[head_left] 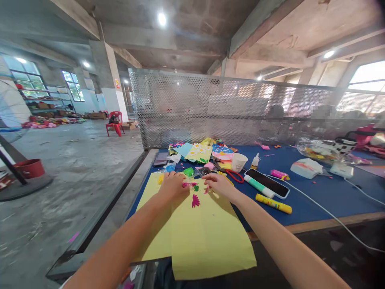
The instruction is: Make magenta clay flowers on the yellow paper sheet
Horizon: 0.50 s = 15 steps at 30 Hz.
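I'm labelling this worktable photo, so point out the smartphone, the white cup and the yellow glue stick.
Smartphone [268, 182]: head view, on its dark screen.
White cup [239, 163]: head view, on its outer side.
Yellow glue stick [273, 204]: head view, middle of its barrel.

Two hands [173, 185] [221, 186], three tubes [259, 185] [273, 203] [279, 174], one small bottle [255, 161], one white cup [239, 162] and one pair of scissors [229, 171] are visible.

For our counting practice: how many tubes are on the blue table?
3: a green-and-white tube beside the phone, a yellow tube nearer the camera, and a pink tube beyond the phone. More may be hidden in the craft pile.
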Motion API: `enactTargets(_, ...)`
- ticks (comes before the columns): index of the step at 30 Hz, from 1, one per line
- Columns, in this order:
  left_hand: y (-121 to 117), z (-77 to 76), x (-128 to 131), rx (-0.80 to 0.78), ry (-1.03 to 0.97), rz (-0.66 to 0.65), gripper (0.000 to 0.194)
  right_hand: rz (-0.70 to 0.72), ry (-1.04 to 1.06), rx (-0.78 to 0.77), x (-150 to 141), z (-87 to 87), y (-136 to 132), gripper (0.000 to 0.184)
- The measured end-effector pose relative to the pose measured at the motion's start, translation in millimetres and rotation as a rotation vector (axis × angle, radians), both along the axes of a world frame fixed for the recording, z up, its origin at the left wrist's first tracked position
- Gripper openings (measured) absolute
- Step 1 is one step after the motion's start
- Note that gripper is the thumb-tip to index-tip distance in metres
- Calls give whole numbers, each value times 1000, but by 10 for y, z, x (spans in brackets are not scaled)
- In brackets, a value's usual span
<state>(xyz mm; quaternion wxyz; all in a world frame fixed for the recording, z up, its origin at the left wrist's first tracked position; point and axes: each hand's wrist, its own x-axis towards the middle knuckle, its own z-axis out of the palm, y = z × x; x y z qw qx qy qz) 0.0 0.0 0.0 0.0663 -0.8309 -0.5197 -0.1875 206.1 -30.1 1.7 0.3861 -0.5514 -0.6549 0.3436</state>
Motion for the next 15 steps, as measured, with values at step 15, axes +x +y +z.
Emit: enactTargets(15, 104, -138, -99, -39, -205, -22, 20, 82, -160, 190, -285, -279, 364, 18)
